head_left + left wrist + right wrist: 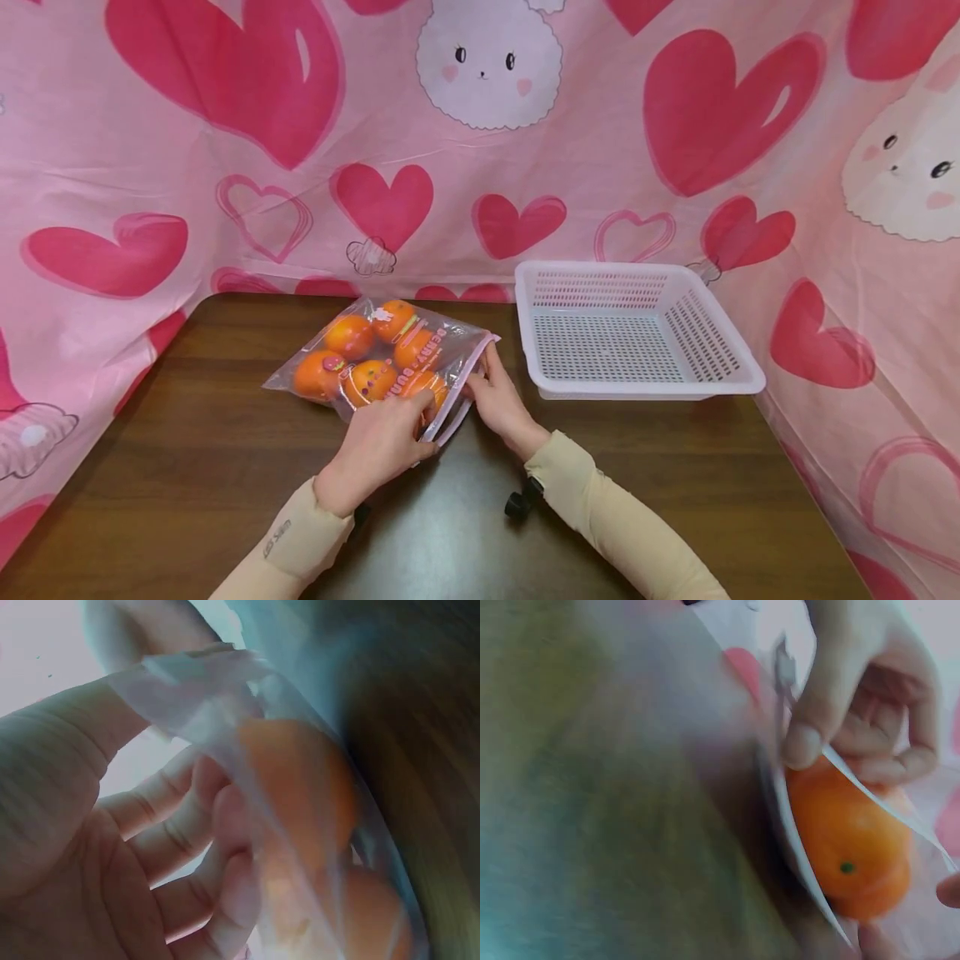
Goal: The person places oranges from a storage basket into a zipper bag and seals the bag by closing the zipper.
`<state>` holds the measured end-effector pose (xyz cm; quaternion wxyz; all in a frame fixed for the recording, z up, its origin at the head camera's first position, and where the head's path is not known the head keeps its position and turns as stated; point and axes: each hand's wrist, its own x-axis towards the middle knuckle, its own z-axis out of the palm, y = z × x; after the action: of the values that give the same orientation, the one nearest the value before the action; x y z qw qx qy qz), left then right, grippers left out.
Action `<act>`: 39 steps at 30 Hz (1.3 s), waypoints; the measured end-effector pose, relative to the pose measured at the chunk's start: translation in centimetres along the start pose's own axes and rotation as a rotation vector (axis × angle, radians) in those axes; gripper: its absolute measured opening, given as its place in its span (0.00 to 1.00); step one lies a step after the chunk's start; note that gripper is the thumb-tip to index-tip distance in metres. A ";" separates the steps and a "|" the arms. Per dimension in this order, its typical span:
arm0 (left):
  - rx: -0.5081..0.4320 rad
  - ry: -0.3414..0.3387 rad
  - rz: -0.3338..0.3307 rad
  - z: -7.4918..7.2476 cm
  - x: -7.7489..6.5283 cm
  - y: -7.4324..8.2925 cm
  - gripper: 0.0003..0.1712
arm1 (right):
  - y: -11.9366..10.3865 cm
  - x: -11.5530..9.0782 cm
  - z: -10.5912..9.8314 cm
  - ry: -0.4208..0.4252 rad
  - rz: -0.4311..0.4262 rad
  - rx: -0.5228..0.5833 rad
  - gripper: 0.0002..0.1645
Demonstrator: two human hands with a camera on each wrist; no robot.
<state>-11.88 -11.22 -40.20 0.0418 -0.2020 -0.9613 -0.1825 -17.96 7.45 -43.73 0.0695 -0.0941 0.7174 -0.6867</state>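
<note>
A clear plastic zip bag (463, 335) with pink printing lies on the table, several oranges (349, 337) inside it. Its open mouth faces right, toward the basket. At the near end of that mouth, my left hand (378, 442) pinches the edge between thumb and fingers. My right hand (504, 400) holds the far end of the mouth, fingers at the rim. Through the parted lips of the bag, the right wrist view shows an orange (851, 832) with a green stem spot, just below the left thumb. Cloudy plastic covers the oranges in the left wrist view.
A white perforated plastic basket (652, 388) stands at the back right of the brown wooden table (187, 467), with no fruit in it. Pink cloth (450, 167) printed with hearts hangs behind and along the sides.
</note>
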 end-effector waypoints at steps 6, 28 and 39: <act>-0.019 -0.039 0.021 -0.2 -0.1 -1.1 0.23 | 0.0 -2.1 0.3 0.103 -0.068 -0.135 0.48; 0.099 -0.045 -0.083 -2.4 -0.2 -7.2 0.10 | -2.4 -7.3 -1.0 -0.072 0.158 -0.143 0.26; -0.198 -0.359 -0.322 -2.3 -1.2 -7.7 0.15 | -0.6 -6.4 0.6 -0.404 0.320 -0.018 0.20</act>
<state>-13.84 -19.07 -40.82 -0.1792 -0.0786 -0.9505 -0.2414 -11.61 8.31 -43.34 0.3186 -0.1152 0.7008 -0.6277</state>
